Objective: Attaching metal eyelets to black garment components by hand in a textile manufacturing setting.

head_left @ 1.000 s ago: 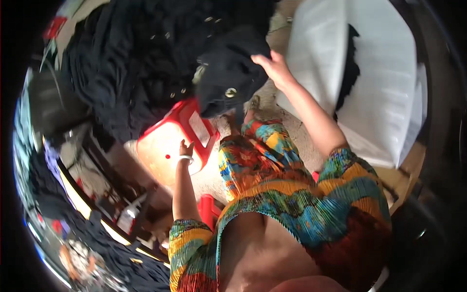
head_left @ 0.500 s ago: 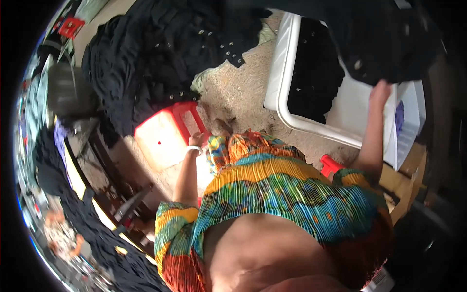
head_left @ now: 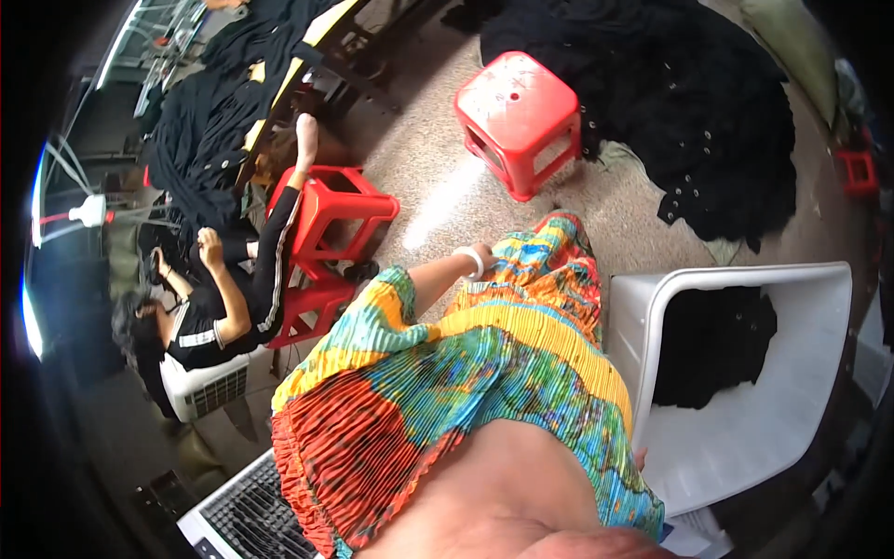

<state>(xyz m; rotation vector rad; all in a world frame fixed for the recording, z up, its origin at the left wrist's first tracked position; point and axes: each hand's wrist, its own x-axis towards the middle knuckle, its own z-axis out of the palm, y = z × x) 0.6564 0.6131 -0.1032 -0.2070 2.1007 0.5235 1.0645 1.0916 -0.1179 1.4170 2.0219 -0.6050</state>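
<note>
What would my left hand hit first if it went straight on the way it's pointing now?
Most likely your patterned clothes: your left hand points toward the leg part and looks very near it, perhaps touching, though depth is unclear.

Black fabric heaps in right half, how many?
2: a wide heap on the floor, upper right; a second heap inside the white tub, lower right. More may be hidden.

Light is streaking the speckled floor at 12 o'clock. A stool is standing at 1, more stools at 10. A tabletop is running along 11, a bright strip glowing at 9.
</note>
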